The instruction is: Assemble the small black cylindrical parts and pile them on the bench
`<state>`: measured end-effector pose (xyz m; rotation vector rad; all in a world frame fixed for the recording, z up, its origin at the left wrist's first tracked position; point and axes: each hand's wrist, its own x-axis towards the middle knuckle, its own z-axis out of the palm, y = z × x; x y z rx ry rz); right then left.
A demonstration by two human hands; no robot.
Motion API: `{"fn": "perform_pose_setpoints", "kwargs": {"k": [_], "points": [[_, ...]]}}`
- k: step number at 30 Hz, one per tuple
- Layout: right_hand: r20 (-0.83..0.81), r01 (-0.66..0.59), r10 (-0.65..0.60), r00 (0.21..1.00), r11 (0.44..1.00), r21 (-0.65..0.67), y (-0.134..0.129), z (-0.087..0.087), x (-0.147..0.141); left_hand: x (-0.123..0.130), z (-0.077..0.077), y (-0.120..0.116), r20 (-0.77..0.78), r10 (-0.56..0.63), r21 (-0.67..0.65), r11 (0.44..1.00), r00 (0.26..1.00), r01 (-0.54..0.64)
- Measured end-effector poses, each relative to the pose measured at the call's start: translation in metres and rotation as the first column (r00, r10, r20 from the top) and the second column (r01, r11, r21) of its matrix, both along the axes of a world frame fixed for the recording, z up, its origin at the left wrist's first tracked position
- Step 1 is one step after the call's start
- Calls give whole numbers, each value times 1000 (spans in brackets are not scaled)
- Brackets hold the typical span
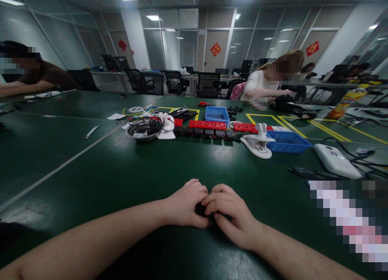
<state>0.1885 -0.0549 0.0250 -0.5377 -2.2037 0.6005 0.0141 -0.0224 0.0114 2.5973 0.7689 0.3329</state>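
Close to the table's near edge, my left hand (189, 203) and my right hand (233, 215) meet, fingertips touching. Both are curled inward. A small dark patch (200, 209) shows between them, but whether it is a black object or shadow I cannot make out. Beyond my hands stand a white clip-on base (257, 144), red socket strips (207, 124) and a row of black socket modules (212, 133). A metal bowl (144, 132) of dark parts and cables sits to the left, beside a white stand (166, 128).
Two blue bins (216, 114) (287, 142) stand on the green table (136, 171). A wrench (91, 131) lies left. At right are a white power box (336, 161) with black cables and a drink bottle (347, 102). People sit at the far left and far right.
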Motion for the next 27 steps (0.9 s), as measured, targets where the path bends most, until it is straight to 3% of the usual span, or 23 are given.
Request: {"fn": "perform_pose_setpoints", "kwargs": {"k": [5, 13, 18, 24, 27], "points": [[-5, 33, -33, 999, 999, 16, -2, -1, 1, 0, 2, 0, -1, 0, 6, 1000, 1000, 0], [54, 290, -286, 957, 955, -63, 0, -10, 1, 6, 3, -13, 59, 211, -25, 977, 976, -210], [133, 352, -341, 931, 933, -75, 1, -12, -2, 10, 4, -19, 60, 293, 29, 955, 954, -296], [124, 292, -282, 951, 954, -69, 2, -11, -1, 9, 3, -16, 24, 243, 0, 970, 970, -243], [101, 232, -224, 969, 970, -68, 1, -8, 1, 7, 2, -10, 39, 139, -63, 989, 990, -137]]}}
